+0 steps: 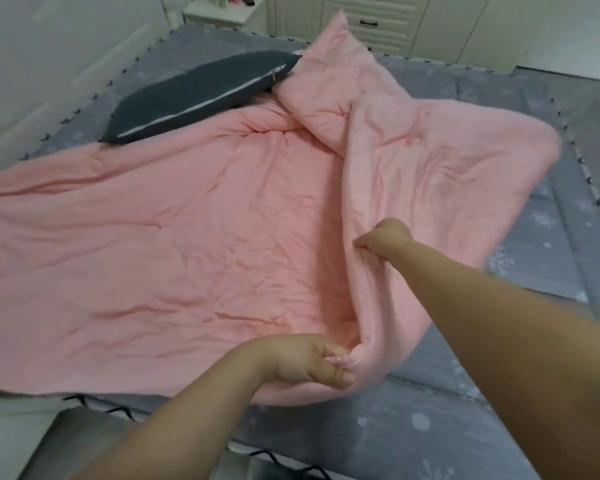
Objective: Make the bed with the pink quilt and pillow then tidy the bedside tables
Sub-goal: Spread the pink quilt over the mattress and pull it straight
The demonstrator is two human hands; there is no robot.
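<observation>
Pink quilt (pixel 174 244) spread across most of the bed (pixel 447 427), left part lying flat and creased, right part folded back over itself in a raised ridge running from the near edge up toward the far side. Left hand (pixel 312 362) at the near end of that ridge, close to the bed's near edge, fingers pinched on a fold of the quilt. Right hand (pixel 385 239) farther up the same ridge, arm stretched out, fist clenched on the folded edge. Both hands on the quilt, apart from each other along the fold. Far corner of the quilt bunched and standing up near the headboard side. Dark grey pillow (pixel 201 95) with a pale zip line, tilted, resting on the quilt's far left edge, well apart from both hands. Grey patterned bed cover with dark stitched trim showing around the quilt on the right and near sides. Beyond the bed, a white bedside table (pixel 222 12) at the upper left with small items on top, too blurred to tell, and pale drawers (pixel 374 19) with dark handles along the far wall.
</observation>
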